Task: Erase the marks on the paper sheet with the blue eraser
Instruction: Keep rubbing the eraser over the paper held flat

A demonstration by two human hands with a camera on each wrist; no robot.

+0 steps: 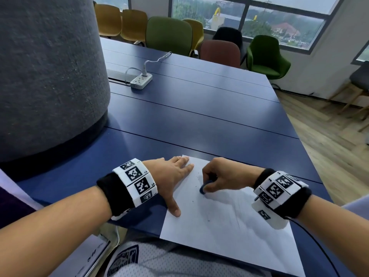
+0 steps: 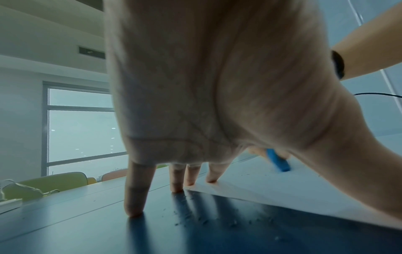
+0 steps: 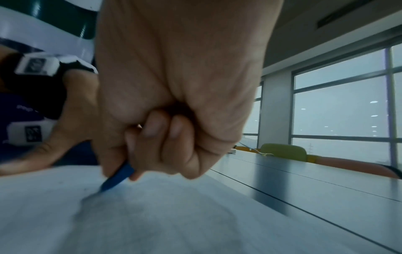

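Note:
A white paper sheet (image 1: pixel 225 222) lies on the dark blue table (image 1: pixel 199 120) near its front edge. My right hand (image 1: pixel 217 176) pinches the blue eraser (image 1: pixel 203 189) and presses its tip onto the sheet's upper middle; the eraser (image 3: pixel 118 177) slants down from under the curled fingers, and it (image 2: pixel 278 162) shows past my left palm. My left hand (image 1: pixel 173 176) lies flat with spread fingers on the sheet's upper left corner, thumb on the left edge. Its fingertips (image 2: pixel 133 212) press on table and paper (image 2: pixel 282 192). Tiny dark specks dot the sheet.
A big grey felt-covered column (image 1: pixel 46 76) stands on the table at the left. A white power strip (image 1: pixel 141 80) with its cord lies farther back. Chairs (image 1: pixel 169 35) line the far side under windows. Eraser crumbs (image 2: pixel 206 221) lie on the table beside the sheet.

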